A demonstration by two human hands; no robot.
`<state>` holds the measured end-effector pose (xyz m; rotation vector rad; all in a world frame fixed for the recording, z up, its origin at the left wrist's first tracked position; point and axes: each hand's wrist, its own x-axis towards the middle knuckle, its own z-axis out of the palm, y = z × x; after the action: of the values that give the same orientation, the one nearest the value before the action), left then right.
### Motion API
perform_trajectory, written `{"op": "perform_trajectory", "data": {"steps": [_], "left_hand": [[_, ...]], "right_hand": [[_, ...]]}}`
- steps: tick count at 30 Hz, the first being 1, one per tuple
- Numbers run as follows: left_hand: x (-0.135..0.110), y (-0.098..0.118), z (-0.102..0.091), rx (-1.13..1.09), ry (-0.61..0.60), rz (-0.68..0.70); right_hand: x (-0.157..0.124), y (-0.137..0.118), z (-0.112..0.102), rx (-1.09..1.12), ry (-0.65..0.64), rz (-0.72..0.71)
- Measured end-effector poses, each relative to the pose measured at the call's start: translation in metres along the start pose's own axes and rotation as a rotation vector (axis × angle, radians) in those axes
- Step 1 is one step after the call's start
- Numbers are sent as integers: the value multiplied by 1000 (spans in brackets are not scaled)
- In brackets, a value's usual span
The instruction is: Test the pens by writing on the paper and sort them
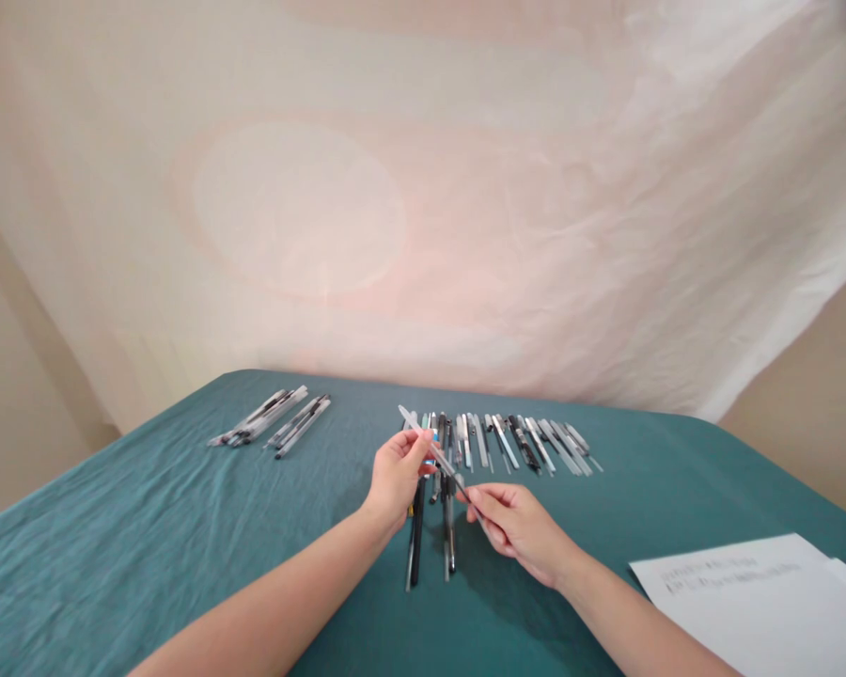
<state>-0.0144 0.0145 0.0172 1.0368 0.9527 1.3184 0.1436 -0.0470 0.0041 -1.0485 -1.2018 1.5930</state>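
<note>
My left hand [395,480] is closed around a translucent pen barrel [410,417], pinching it between thumb and fingers. The barrel slants down to the right, toward my right hand [520,528]. There, thumb and forefinger pinch the thin dark piece at its lower end, which looks like a refill; how far it sits inside the barrel is unclear. Beneath my hands, a few dark and clear pens [417,541] lie lengthwise on the cloth, partly covered by my left hand. Just beyond, a row of pens and pen parts [514,442] stretches to the right.
Two small bundles of pens, one larger [264,418] and one smaller [302,426], lie at the back left. White paper sheets [754,611] with blurred writing rest at the front right. A green cloth [148,536] covers the table; pale fabric [465,207] hangs behind it.
</note>
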Motion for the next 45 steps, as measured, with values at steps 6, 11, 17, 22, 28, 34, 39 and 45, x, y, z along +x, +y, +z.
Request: {"op": "perform_trajectory", "data": {"steps": [6, 11, 17, 22, 28, 34, 39, 45], "left_hand": [[3, -1, -1, -20, 15, 9], [18, 2, -15, -39, 112, 58], [20, 1, -17, -23, 115, 37], [13, 0, -12, 8, 47, 56], [10, -1, -11, 27, 0, 49], [4, 5, -5, 23, -43, 11], [1, 7, -1, 27, -62, 12], [1, 5, -1, 39, -65, 28]], "right_hand": [[-2, -4, -7, -174, -111, 118], [-8, -12, -15, -307, -205, 243], [-10, -8, -20, -383, -121, 348], [-4, -2, -20, -428, -71, 360], [-3, -5, -16, -422, -40, 328], [4, -6, -22, -431, 114, 80], [11, 1, -24, -334, 138, -19], [13, 9, -17, -455, 190, -209]]}}
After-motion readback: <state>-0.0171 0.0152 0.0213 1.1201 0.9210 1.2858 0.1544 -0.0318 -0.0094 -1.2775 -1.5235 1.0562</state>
